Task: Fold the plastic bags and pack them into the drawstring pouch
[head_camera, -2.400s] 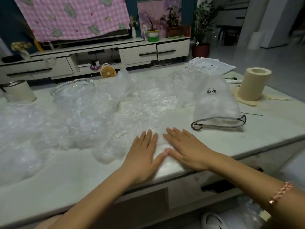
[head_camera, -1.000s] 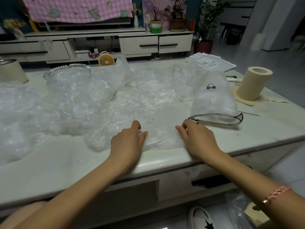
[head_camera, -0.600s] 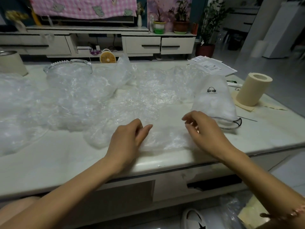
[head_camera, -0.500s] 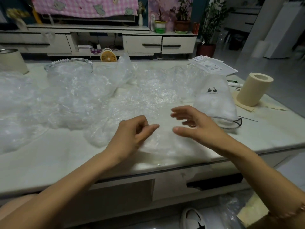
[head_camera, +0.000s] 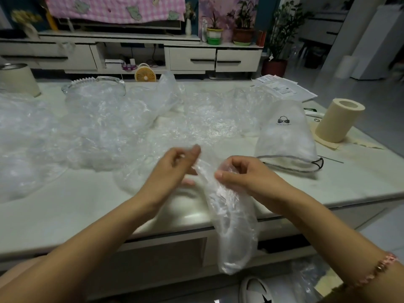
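A clear plastic bag (head_camera: 231, 226) hangs from both hands over the table's front edge. My left hand (head_camera: 172, 169) pinches its top with thumb and fingers. My right hand (head_camera: 242, 173) grips the bag's upper part with curled fingers. The white drawstring pouch (head_camera: 286, 141) with a dark cord lies on the table to the right of my hands, its mouth toward me. Several more crumpled clear bags (head_camera: 105, 123) cover the middle and left of the white table (head_camera: 65, 211).
A cream paper roll (head_camera: 340, 122) stands at the right of the table, papers (head_camera: 282, 89) lie behind the pouch, a glass dish (head_camera: 94, 84) and a cream canister (head_camera: 16, 79) sit at the back left. A shoe (head_camera: 255, 289) and plastic lie on the floor.
Both hands went from pressing flat on a bag on the table to picking it up; it now hangs lifted between them over the front edge.
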